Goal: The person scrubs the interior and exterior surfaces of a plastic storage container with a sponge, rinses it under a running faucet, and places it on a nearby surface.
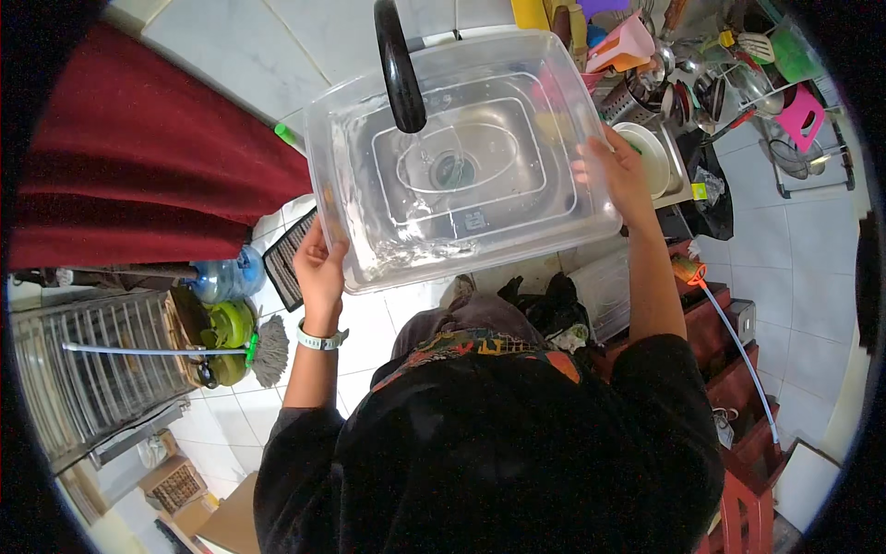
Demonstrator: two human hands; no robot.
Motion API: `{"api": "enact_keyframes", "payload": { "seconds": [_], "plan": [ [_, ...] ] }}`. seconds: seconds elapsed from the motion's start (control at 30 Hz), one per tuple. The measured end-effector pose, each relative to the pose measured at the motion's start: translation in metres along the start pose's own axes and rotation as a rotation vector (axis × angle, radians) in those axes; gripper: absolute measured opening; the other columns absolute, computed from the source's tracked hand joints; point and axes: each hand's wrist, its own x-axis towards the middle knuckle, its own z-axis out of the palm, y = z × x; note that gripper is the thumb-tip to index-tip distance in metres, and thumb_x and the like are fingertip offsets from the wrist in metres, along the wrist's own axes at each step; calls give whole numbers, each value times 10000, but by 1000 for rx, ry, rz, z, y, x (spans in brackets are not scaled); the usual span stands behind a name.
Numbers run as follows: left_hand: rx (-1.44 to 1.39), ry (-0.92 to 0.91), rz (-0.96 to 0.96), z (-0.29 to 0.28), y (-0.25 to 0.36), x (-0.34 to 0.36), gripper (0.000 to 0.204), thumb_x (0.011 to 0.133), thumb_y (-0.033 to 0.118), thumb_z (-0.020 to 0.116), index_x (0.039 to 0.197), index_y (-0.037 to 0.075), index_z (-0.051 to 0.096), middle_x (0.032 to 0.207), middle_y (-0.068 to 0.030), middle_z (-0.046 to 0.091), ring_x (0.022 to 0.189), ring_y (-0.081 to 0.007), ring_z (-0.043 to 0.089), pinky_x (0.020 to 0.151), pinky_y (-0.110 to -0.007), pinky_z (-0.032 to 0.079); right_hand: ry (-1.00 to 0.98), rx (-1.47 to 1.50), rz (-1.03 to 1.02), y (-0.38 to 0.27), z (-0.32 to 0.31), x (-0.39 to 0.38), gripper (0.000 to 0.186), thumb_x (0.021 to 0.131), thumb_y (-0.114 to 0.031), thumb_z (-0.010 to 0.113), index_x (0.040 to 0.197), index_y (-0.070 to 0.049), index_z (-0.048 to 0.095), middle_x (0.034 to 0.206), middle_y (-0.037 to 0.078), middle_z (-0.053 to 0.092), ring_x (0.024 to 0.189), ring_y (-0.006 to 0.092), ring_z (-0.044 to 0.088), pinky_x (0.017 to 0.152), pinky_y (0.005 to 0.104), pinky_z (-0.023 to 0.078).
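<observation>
A large clear plastic tub (544, 242) is held over the metal sink, whose drain (452, 171) shows through the tub's bottom. Water glistens inside it, brightest along the left and near sides. My left hand (320, 270) grips the tub at its near left corner, thumb on the outer wall. On the right side, my right hand (616, 175) is closed around the rim, some fingers seen through the plastic. Above the tub's far left part hangs the black faucet spout (401, 83). Whether water is running from it is hard to tell.
A plate (651, 157) and a utensil holder (632, 100) crowd the right of the sink, with several utensils behind. A dark red curtain (157, 157) hangs at left. Below it are a mop (270, 351) and a water bottle (226, 275). Dark red steps (706, 332) stand at right.
</observation>
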Motion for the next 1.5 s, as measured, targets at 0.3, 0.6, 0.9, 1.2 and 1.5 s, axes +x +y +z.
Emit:
{"api": "enact_keyframes", "payload": {
  "seconds": [0.3,0.6,0.9,1.2,1.5],
  "plan": [
    [4,39,79,0,-11,33,505,773,-139,461,1267,-95,368,1200,-139,522,1070,-160,519,902,-247,376,-26,50,-70,18,16,41,408,899,-263,504,1247,-59,448,988,93,581,768,161,599,651,270,508],
    [-18,65,93,2,-27,31,510,786,-135,446,1283,-89,340,1208,-157,517,1070,-163,521,902,-239,383,-98,96,-189,49,13,47,347,905,-239,486,1185,-34,494,973,98,574,738,144,589,632,266,500],
    [-51,62,194,3,-30,37,510,828,-100,439,1317,-59,302,1264,-152,470,1108,-165,493,911,-243,381,5,156,-127,71,31,55,337,921,-251,457,1143,0,489,967,104,573,747,150,586,645,262,494],
    [-64,-25,64,14,-57,47,588,884,-16,408,1402,93,151,1389,-84,308,1151,-211,447,836,-290,458,-10,96,-187,84,14,58,377,917,-301,469,1182,-32,483,994,111,594,739,141,592,655,264,495],
    [72,-104,41,22,-71,56,723,687,-176,443,1325,78,218,1237,-134,411,1066,-216,486,879,-294,414,27,-7,-171,56,8,55,388,909,-304,486,1196,-43,480,925,49,575,722,127,599,595,229,492]
  ]
}}
